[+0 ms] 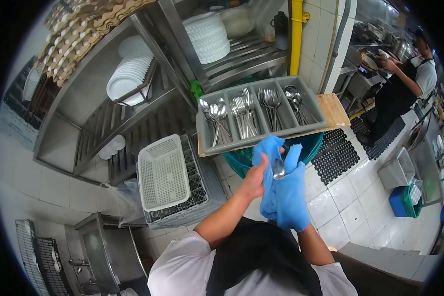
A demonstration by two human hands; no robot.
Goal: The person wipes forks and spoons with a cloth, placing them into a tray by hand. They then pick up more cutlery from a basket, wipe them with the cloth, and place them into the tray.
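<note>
My left hand (254,178) is closed on a blue cloth (268,150), its thumb up along the fabric. My right hand (292,200) is draped in blue cloth, so its fingers are hidden; it looks closed round a spoon. The bowl of this spoon (278,168) shows between my hands, while its handle is out of sight. Just beyond them, a grey cutlery tray (276,132) has compartments holding spoons (217,114), forks (243,111), more forks (270,101) and other spoons (296,100).
The tray rests on a wooden board (333,111) above a green tub (311,148). On the left are a white basket (164,172) on dishwasher racks and plates (126,86) on steel shelves. Another person (404,84) stands by the cooking area at right.
</note>
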